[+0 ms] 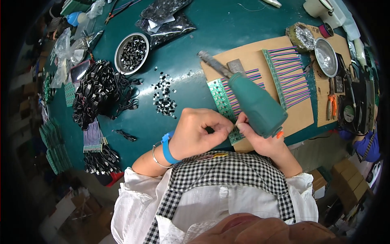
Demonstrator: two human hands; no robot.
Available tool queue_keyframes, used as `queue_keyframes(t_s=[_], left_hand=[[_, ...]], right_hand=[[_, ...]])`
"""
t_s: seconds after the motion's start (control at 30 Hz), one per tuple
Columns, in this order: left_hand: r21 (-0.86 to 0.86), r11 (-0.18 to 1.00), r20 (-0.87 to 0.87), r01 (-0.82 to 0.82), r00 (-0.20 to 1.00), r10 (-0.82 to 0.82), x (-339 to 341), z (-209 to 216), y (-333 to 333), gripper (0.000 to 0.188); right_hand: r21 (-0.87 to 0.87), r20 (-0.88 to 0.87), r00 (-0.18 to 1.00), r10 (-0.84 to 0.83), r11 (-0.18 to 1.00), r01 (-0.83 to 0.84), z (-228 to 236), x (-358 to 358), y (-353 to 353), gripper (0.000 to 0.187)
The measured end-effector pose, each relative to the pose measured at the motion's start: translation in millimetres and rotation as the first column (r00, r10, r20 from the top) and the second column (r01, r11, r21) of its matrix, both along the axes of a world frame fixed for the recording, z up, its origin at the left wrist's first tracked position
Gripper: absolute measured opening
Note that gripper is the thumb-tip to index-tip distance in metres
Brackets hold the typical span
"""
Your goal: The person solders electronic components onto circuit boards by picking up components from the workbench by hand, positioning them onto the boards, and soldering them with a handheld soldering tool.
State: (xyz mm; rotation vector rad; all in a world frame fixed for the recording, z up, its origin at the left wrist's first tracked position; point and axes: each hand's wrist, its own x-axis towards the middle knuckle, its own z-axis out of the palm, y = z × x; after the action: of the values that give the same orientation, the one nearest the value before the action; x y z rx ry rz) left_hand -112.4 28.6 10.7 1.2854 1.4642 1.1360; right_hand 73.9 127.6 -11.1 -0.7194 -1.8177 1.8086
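Observation:
A green circuit board panel (219,92), with a row of thin purple, black and green wires along its right side, lies on brown cardboard. My left hand (199,130), with a blue band at its wrist, is closed in a pinch over the board's near end. Thumb and finger of my right hand (260,139) pinch just beside it; whatever sits between the fingertips is too small to make out. A teal tool with a long metal barrel (256,103), resembling a heat gun, overlaps the board and covers part of my right hand.
Another wired board panel (276,79) lies to the right. Left of my hands are small loose black-and-white parts (164,97), a metal bowl of them (118,61) and bundled black cables (95,91). An empty metal bowl (326,57) and orange-handled pliers (332,106) sit farther right.

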Motion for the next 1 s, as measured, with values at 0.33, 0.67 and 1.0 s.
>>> queue_keyframes(t_s=[0.33, 0.67, 1.0], left_hand=[[-0.479, 0.849, 0.213, -0.225, 0.908, 0.36, -52, -43, 29, 0.011], [-0.453, 0.864, 0.221, -0.218, 0.912, 0.347, -54, -57, 26, 0.012], [-0.415, 0.887, 0.239, -0.202, 0.917, 0.321, -54, -65, 22, 0.01]], right_hand=[[-0.154, -0.012, 0.998, -0.061, 0.986, 0.058, 5, 29, 7, 0.059], [-0.401, -0.013, 0.995, -0.104, 0.912, 0.09, 7, 51, 3, 0.055], [-0.401, -0.012, 0.995, -0.099, 0.912, 0.086, -4, 56, -5, 0.052]])
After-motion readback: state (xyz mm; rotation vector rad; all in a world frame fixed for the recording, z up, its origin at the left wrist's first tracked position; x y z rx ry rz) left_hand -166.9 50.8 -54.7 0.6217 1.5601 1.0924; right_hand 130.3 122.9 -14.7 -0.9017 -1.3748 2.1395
